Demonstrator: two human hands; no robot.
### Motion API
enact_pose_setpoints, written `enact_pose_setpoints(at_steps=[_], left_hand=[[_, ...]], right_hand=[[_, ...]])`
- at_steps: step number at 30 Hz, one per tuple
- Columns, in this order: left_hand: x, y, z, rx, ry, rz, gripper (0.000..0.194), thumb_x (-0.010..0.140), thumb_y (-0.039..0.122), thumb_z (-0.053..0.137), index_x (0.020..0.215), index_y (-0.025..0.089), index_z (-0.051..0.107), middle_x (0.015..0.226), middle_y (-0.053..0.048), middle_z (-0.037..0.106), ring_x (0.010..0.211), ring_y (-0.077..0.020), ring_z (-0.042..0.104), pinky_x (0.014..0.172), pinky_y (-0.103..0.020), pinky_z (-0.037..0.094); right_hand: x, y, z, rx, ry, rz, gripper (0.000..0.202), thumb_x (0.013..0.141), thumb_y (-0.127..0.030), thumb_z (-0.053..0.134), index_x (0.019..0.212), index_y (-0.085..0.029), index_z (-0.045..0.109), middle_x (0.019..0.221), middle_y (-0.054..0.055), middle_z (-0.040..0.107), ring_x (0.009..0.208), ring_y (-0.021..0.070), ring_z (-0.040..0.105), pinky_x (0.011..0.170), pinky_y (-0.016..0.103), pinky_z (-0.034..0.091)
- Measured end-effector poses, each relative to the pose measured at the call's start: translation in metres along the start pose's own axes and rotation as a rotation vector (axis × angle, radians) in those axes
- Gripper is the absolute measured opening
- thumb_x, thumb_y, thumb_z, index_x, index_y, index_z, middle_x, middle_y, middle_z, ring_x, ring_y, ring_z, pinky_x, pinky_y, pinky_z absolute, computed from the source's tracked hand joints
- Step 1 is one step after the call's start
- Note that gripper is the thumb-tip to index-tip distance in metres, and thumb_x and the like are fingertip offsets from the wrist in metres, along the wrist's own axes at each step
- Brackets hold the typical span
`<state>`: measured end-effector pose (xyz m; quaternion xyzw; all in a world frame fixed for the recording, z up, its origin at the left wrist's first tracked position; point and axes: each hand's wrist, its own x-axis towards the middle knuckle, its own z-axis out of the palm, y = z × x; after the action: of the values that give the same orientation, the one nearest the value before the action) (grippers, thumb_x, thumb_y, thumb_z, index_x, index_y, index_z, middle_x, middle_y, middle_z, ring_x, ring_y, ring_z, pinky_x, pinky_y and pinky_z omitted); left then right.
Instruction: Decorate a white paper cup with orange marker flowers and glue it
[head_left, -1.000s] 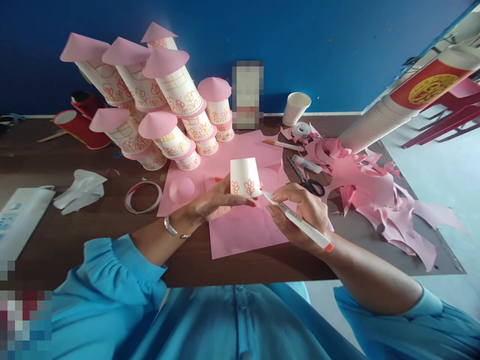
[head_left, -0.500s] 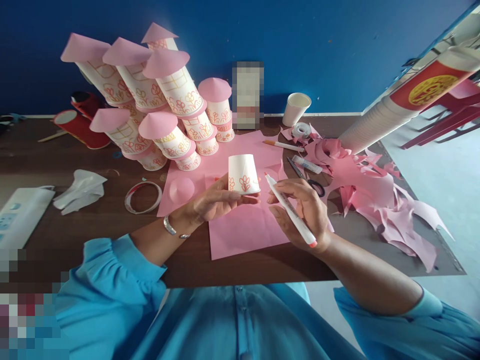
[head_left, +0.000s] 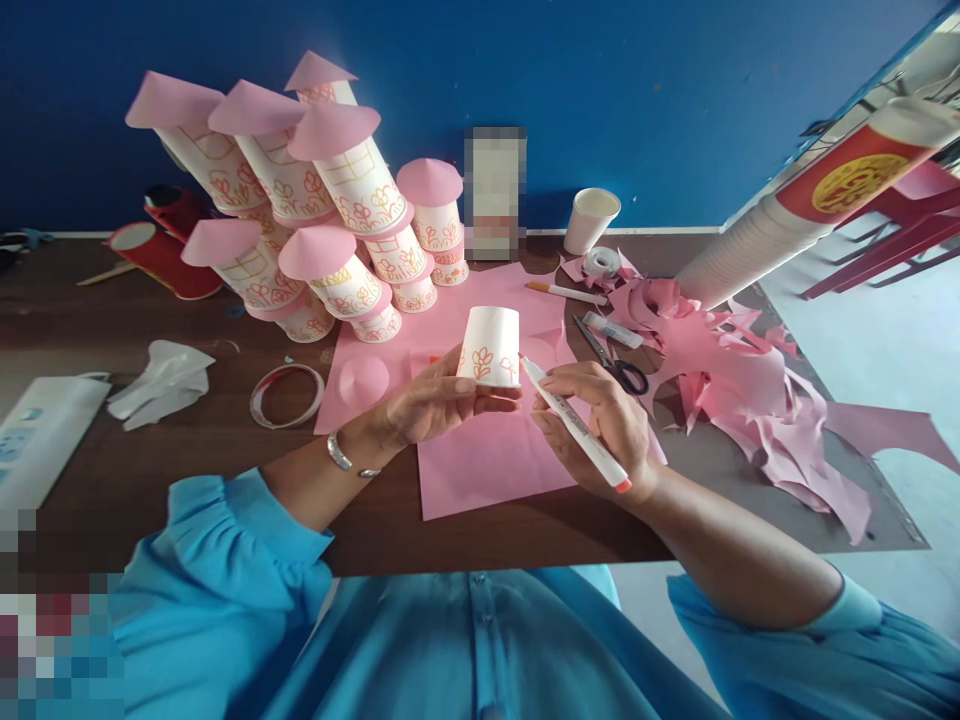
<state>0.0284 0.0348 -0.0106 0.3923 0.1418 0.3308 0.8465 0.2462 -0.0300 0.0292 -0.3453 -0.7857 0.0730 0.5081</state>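
My left hand (head_left: 431,402) grips a white paper cup (head_left: 493,340) turned upside down, its rim low on my fingers. Red flower drawings run round the cup near that rim. In my right hand (head_left: 600,420) is a white marker (head_left: 585,435) with a red end cap, its tip at the cup's right side. Whether the tip touches the paper is hard to see. Beneath both hands lie pink paper sheets (head_left: 487,470). Just right of the marker are black-handled scissors (head_left: 628,376), and a small pink paper cone (head_left: 364,380) lies to the left.
Paper-cup towers (head_left: 349,190) with pink cone roofs stand at the back left. A roll of tape (head_left: 255,405) lies left. Pink scraps (head_left: 750,380), a glue stick (head_left: 613,330) and a long stack of cups (head_left: 742,250) occupy the right. One cup (head_left: 592,220) stands near the wall.
The cup has turned in my left hand and shifted slightly right, so a partial drawing shows at its right side. My right hand has brought the marker tip slightly left and down, to the cup.
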Motion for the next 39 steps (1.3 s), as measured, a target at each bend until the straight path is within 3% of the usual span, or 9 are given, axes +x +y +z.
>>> enact_pose_setpoints(at_steps=[10, 17, 31, 39], left_hand=[[-0.0004, -0.0035, -0.0036, -0.016, 0.038, 0.027, 0.030, 0.087, 0.022, 0.072, 0.116, 0.019, 0.072, 0.117, -0.012, 0.078, 0.107, -0.0280, 0.075, 0.103, -0.045, 0.057], [-0.0005, -0.0030, -0.0059, -0.048, 0.031, 0.012, 0.049, 0.085, 0.023, 0.071, 0.133, 0.020, 0.063, 0.115, -0.013, 0.078, 0.106, -0.0323, 0.076, 0.105, -0.053, 0.054], [0.0007, -0.0022, -0.0050, -0.059, 0.012, 0.009, 0.034, 0.085, 0.019, 0.070, 0.119, 0.020, 0.070, 0.119, -0.012, 0.077, 0.109, -0.0280, 0.074, 0.103, -0.046, 0.057], [-0.0016, -0.0043, -0.0084, -0.028, 0.008, 0.002, 0.035, 0.086, 0.022, 0.071, 0.121, 0.020, 0.069, 0.116, -0.012, 0.078, 0.108, -0.0305, 0.076, 0.106, -0.050, 0.054]], right_hand=[[0.0004, -0.0005, -0.0018, -0.024, 0.011, -0.036, 0.020, 0.095, -0.016, 0.065, 0.114, -0.021, 0.060, 0.093, 0.007, 0.073, 0.080, 0.0186, 0.072, 0.069, 0.032, 0.062], [0.0045, -0.0050, -0.0041, -0.076, -0.029, -0.065, 0.016, 0.093, -0.011, 0.061, 0.106, -0.021, 0.059, 0.084, 0.004, 0.071, 0.072, 0.0154, 0.072, 0.065, 0.027, 0.061], [0.0050, -0.0053, -0.0021, -0.081, -0.068, -0.071, 0.015, 0.094, -0.011, 0.060, 0.104, -0.021, 0.058, 0.081, 0.003, 0.072, 0.071, 0.0151, 0.072, 0.062, 0.027, 0.060], [0.0073, -0.0057, -0.0043, -0.130, -0.073, -0.053, 0.019, 0.091, -0.009, 0.061, 0.104, -0.023, 0.058, 0.081, 0.002, 0.073, 0.070, 0.0150, 0.072, 0.061, 0.026, 0.059]])
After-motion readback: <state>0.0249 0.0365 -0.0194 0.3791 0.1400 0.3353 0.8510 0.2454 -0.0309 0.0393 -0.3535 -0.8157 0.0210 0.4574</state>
